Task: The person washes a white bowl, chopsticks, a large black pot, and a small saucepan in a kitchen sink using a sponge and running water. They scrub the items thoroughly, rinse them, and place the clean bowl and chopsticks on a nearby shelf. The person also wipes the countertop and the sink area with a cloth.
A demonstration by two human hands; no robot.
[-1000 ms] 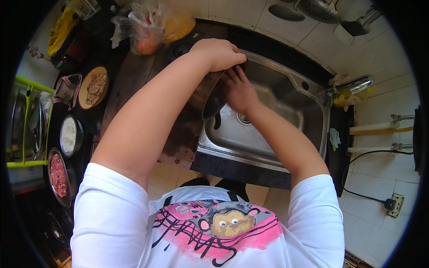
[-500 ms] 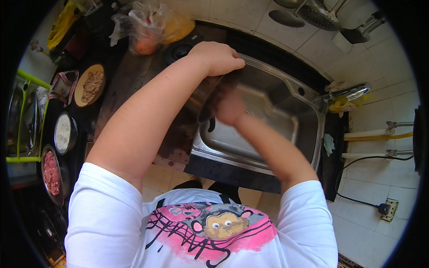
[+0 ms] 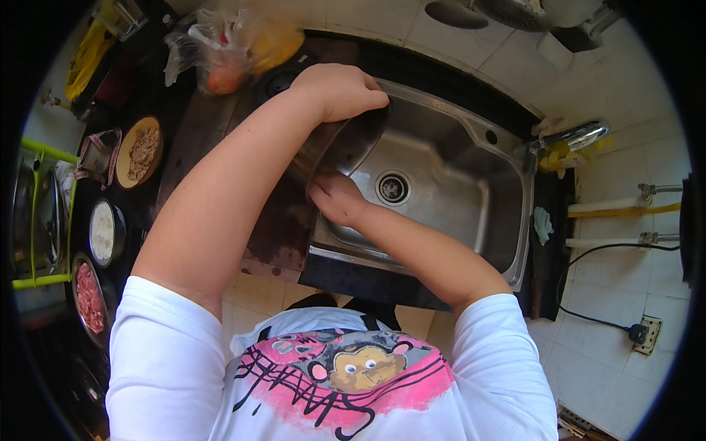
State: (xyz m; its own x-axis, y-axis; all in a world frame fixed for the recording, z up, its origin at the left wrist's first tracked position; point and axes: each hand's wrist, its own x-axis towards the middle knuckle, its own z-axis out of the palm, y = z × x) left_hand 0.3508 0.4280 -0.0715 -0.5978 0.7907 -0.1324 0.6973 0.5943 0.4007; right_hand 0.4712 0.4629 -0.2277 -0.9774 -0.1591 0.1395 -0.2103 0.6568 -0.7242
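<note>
A shiny metal basin (image 3: 355,144) is tilted on its side over the left edge of the steel sink (image 3: 441,184), its hollow turned toward the drain. My left hand (image 3: 342,92) is closed over the far rim. Lower down, the fingers of my right hand (image 3: 338,198) curl round the near rim, and some of them are hidden behind it. Part of the basin lies out of sight behind my left forearm.
A chrome faucet (image 3: 577,138) stands right of the sink. On the left counter are a plate of minced food (image 3: 143,151), a bowl of white food (image 3: 104,229) and a bowl of raw meat (image 3: 90,298). Plastic bags (image 3: 228,55) lie at the back left; ladles (image 3: 456,13) hang above.
My right hand has moved left and down along the basin, from a blurred motion at its inside to the near rim. The drain has come into view. My left hand keeps its hold.
</note>
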